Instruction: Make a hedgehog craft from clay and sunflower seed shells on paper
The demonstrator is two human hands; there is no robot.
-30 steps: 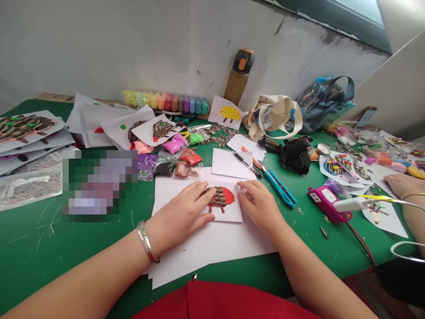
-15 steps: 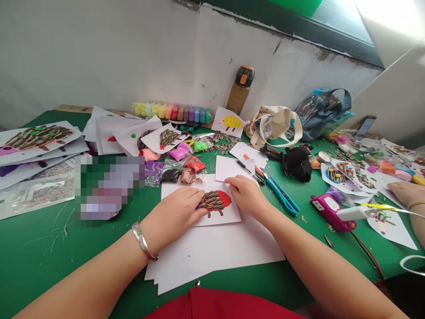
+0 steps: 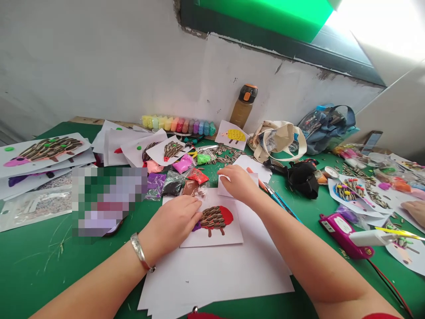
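A white card with a hedgehog (image 3: 215, 218) made of red clay and striped sunflower seeds lies on a stack of white sheets (image 3: 219, 270). My left hand (image 3: 172, 221), a silver bangle on its wrist, lies open and flat on the card's left side, fingertips at the hedgehog's rear. My right hand (image 3: 237, 181) reaches forward past the hedgehog card. Its bent fingers rest on a small blank white card (image 3: 254, 179) and hold nothing that I can see. A heap of sunflower seeds (image 3: 227, 153) lies just beyond it.
Small bags of coloured clay (image 3: 186, 175) sit left of my right hand, with a row of clay tubs (image 3: 179, 124) and a bottle (image 3: 243, 105) by the wall. Finished seed pictures (image 3: 43, 150) lie far left. Bags (image 3: 282, 139), a pink device (image 3: 341, 228) and another person's hand (image 3: 415, 210) are to the right.
My right hand left the hedgehog card's upper right edge and moved forward onto the blank card. My left hand stayed on the card. The view tilted upward.
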